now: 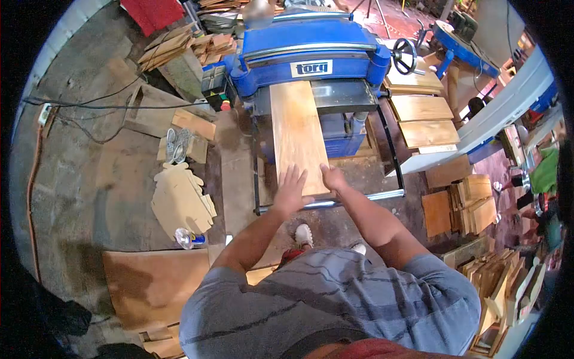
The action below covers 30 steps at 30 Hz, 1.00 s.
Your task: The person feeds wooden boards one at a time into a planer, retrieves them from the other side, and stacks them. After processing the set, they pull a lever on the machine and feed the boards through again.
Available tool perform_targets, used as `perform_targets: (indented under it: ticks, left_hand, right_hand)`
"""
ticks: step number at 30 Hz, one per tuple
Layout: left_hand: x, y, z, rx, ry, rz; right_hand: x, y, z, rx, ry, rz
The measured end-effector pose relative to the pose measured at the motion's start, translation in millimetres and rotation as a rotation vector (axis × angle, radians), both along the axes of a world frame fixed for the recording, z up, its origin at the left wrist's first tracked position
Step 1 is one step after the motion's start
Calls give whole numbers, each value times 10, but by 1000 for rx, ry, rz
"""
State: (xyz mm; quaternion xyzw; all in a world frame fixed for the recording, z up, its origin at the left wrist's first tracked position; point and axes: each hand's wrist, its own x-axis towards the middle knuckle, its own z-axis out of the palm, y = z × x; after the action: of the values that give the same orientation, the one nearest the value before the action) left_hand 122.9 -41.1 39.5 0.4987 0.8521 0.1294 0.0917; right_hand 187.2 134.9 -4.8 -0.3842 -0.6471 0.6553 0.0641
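Observation:
A long, pale wooden board (297, 128) lies on the bed of a blue thickness planer (257, 75), its far end at the machine's front opening. My left hand (291, 190) rests flat on the near left part of the board with its fingers spread. At the near right corner, my right hand (333, 178) grips the board's edge, thumb on top and the other fingers mostly hidden. Under the near end runs a metal roller (382, 195) on the planer's frame.
Stacked boards (424, 110) lie right of the planer, below its black handwheel (404, 56). More wood pieces (478, 200) stand farther right. On the left are a cardboard piece (182, 200), a can (189, 238), a wooden box (149, 113) and cables (119, 106) strung across.

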Motion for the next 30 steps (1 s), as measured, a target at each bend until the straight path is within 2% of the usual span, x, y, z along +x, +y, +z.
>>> perform_targets:
  ticks: [2, 4, 7, 9, 11, 13, 15, 17, 19, 21, 23, 24, 26, 30]
  left_hand:
    - [-224, 39, -170, 18, 46, -30]
    - [-407, 137, -267, -39, 157, -80]
    - [-500, 229, -265, -13, 163, -123]
    - [-505, 251, -233, 0, 194, -141]
    - [-576, 307, -72, -67, 82, -132]
    - [-609, 337, -107, -85, 126, -132]
    - [-609, 354, -37, -86, 117, -133]
    - [-615, 342, -27, -108, 91, -133]
    - [-609, 339, -71, -130, 142, -124]
    - [-633, 340, -38, -128, 109, -129]
    - [-691, 369, -100, -127, 146, -121]
    - [-747, 378, -125, -130, 144, -123]
    - [-839, 436, -155, -129, 164, -129]
    - [-957, 518, -279, -83, 181, -112]
  right_hand:
    - [-286, 162, -570, -36, -37, 6]
    - [-453, 230, -691, -73, -56, 4]
    - [-425, 214, -409, 25, -11, -20]
    - [-414, 206, -239, 16, -66, 13]
    - [-403, 207, 86, 185, -216, 75]
    - [-449, 286, -96, 195, -169, 60]
    - [-425, 447, -259, 302, -238, 222]
    - [-209, 499, -164, 59, -26, 266]
    - [131, 586, -365, 253, 60, 212]
    - [656, 562, -15, 498, -143, 271]
    - [1161, 667, -148, 724, -430, 554]
    - [1232, 636, -82, 720, -431, 554]
    - [1436, 596, 93, 980, -249, 641]
    - [1298, 557, 158, 978, -489, 784]
